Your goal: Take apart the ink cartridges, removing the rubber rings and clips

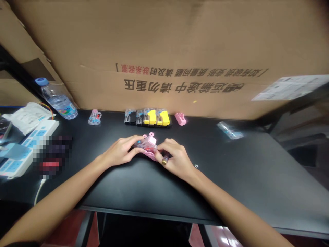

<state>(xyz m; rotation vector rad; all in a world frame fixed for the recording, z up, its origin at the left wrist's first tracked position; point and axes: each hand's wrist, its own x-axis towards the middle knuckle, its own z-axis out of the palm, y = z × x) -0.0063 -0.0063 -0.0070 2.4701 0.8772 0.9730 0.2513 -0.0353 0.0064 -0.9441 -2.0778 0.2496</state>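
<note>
My left hand (124, 151) is closed, pinching a small pink-and-clear plastic toy (148, 144) from its left side, just above the table. Red and blue details show through the toy's clear shell, and small pink rings stand out at its top. My right hand (177, 157) is closed at the toy's right side, its fingertips against it. A short dark cylinder with a gold-coloured end (166, 158) is held in the curled fingers of that hand; its other end is hidden, and I cannot tell what it is. Near the right wrist lies a tiny white C-shaped piece (196, 166).
Along the back stand a clear-and-pink piece (95, 117), a row of black and yellow plastic toys (150, 117) and a pink part (180, 118). A clear packet (230, 130) lies right. A water bottle (60, 101) and power strip (31, 147) are left. Cardboard (164, 41) walls the back.
</note>
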